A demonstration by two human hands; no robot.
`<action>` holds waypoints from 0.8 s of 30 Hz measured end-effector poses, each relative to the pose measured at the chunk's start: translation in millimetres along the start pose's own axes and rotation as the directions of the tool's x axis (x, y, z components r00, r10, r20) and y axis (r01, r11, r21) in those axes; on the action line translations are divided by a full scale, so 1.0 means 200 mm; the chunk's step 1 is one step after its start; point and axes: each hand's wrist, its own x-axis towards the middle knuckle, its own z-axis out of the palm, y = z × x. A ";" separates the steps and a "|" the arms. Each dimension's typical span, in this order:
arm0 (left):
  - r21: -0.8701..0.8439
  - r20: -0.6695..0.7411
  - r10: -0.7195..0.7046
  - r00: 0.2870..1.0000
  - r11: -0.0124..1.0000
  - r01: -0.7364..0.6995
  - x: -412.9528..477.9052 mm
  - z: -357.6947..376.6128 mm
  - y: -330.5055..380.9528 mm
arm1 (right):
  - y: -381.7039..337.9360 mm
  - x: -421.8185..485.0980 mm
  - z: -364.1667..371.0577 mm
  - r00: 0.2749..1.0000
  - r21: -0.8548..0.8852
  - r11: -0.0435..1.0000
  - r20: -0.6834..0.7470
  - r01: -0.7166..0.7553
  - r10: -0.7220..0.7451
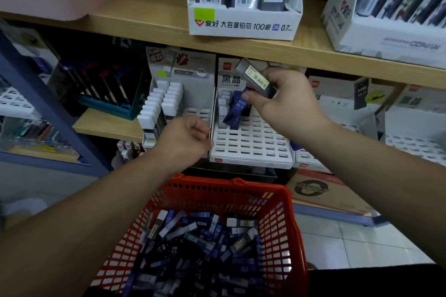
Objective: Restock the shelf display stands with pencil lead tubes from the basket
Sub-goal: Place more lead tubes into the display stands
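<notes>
— Is much restocked?
— Little is judged done: few slots of the white slotted display stand [251, 142] are filled; the red plastic mesh basket [277, 212] is heaped with tubes [193, 236].
— Grips?
— A grey barcoded lead tube [255, 78] is pinched in the right hand [287, 101] above it; the curled left hand [185, 140]'s grip cannot be told

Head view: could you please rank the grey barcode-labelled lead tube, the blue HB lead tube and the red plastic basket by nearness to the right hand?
1. Grey barcode-labelled lead tube: pinched in the right hand.
2. Blue HB lead tube: just below-left, standing in the white slotted stand.
3. Red plastic basket: farthest, low in front.
</notes>
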 end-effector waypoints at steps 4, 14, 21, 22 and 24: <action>-0.004 0.016 -0.006 1.000 1.000 0.006 0.01 0.05 0.00 | 0.06 0.03 0.03 1.000 -0.111 0.994 0.027 0.017 -0.014; -0.016 0.070 0.033 0.997 0.999 -0.032 0.02 0.09 -0.01 | 0.16 0.02 0.11 0.993 -0.233 0.968 0.093 0.091 -0.071; -0.041 0.089 0.032 0.996 0.999 -0.028 0.03 0.09 -0.02 | 0.13 0.04 0.14 0.975 -0.270 0.951 0.201 0.150 -0.097; -0.048 0.092 0.030 0.995 0.999 -0.025 0.03 0.09 -0.02 | 0.13 0.04 0.14 0.976 -0.291 0.944 0.196 0.154 -0.098; -0.071 0.087 0.021 0.996 0.997 -0.015 0.03 0.09 -0.02 | 0.14 0.04 0.15 0.977 -0.322 0.937 0.201 0.134 -0.071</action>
